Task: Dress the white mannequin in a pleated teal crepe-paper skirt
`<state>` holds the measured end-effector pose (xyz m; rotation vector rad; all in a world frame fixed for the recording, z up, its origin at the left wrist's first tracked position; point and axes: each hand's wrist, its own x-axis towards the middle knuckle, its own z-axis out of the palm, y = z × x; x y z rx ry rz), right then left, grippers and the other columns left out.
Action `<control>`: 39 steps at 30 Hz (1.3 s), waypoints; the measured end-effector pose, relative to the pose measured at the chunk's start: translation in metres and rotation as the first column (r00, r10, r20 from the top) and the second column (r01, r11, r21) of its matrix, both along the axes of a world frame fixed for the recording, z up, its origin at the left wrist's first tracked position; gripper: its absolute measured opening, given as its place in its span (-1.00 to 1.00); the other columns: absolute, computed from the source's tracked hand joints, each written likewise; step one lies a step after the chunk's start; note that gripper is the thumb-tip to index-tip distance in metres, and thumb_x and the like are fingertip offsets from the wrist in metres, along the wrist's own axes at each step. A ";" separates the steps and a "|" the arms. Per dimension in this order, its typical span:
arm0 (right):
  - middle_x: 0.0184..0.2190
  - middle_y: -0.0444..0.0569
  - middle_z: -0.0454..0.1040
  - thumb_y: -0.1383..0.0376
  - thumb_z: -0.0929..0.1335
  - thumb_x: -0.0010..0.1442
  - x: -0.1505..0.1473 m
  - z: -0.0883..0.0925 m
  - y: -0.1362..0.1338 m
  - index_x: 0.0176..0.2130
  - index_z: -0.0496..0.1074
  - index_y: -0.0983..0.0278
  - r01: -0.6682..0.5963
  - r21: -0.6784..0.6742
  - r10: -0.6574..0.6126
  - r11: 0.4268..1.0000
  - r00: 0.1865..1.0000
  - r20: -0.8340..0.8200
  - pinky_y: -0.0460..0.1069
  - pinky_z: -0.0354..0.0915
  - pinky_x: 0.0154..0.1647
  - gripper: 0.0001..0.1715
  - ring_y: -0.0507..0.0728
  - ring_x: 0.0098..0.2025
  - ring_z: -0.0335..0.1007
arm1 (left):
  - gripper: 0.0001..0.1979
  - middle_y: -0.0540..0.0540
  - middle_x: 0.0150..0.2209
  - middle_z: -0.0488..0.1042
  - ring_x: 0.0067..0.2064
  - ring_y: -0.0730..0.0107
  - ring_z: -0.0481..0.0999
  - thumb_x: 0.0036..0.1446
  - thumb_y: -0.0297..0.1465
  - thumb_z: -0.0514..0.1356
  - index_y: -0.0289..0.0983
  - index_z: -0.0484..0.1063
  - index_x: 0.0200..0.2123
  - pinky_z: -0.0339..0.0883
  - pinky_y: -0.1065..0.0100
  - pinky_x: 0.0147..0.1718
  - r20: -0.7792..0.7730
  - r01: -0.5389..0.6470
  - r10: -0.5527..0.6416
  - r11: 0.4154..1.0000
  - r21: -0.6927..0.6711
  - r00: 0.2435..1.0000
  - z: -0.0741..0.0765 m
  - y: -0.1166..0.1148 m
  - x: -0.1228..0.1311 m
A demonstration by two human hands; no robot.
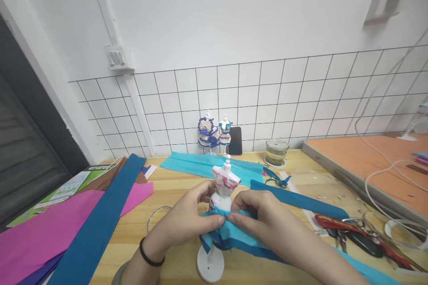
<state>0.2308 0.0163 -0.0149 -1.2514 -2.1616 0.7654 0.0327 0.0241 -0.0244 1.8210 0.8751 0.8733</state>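
A small white dress form [221, 199] with colourful smears on its bust stands upright on a round white base [210, 263]. Light-blue crepe paper [230, 236] with a darker blue edge is gathered round its waist and trails off to the right. My left hand [195, 209] pinches the gathered paper at the front left of the waist, thumb on top. Close beside it, my right hand [257, 213] pinches the same strip, and the two thumb tips nearly meet. Fingers behind the form are partly hidden.
Two dressed mini forms [209, 136] and a dark phone [236, 140] stand by the tiled wall. Blue crepe strips [297, 198] and pink paper [67, 218] lie around. To the right are keys [341, 238], a lidded glass cup [277, 151] and an orange board [368, 156].
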 end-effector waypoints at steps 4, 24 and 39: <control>-0.56 -0.20 0.34 0.29 0.32 0.13 0.000 0.001 0.000 -0.50 0.35 0.25 0.012 0.007 -0.012 1.000 1.000 0.002 -0.12 0.04 -0.51 -0.82 0.01 -0.50 0.20 | -0.55 -0.12 -0.03 0.45 -0.01 0.18 0.38 0.03 -0.44 0.25 -0.24 0.34 0.03 0.22 0.21 -0.02 -0.024 0.000 0.001 1.000 0.013 1.000 0.002 0.000 -0.001; -0.14 -0.08 0.39 0.30 0.32 0.24 0.008 0.000 -0.003 -0.16 0.33 0.15 -0.108 0.281 0.125 0.954 0.991 -0.044 0.00 0.25 -0.09 -0.88 0.13 -0.08 0.30 | -0.77 -0.11 -0.19 0.48 -0.11 0.21 0.43 0.09 -0.32 0.22 -0.28 0.39 -0.18 0.27 0.27 -0.12 0.031 -0.241 0.240 0.970 0.026 0.970 -0.005 0.003 0.009; -0.43 0.02 0.39 0.49 0.13 0.32 -0.007 -0.014 -0.009 -0.29 0.42 0.38 -0.300 0.830 0.224 0.470 0.950 0.217 0.02 0.09 -0.40 -0.67 0.11 -0.40 0.14 | -0.65 -0.06 -0.37 0.46 -0.34 0.43 0.39 -0.05 -0.23 0.32 -0.35 0.40 -0.28 0.23 0.44 -0.40 0.203 -0.281 0.331 0.929 -0.239 0.921 0.003 0.004 0.005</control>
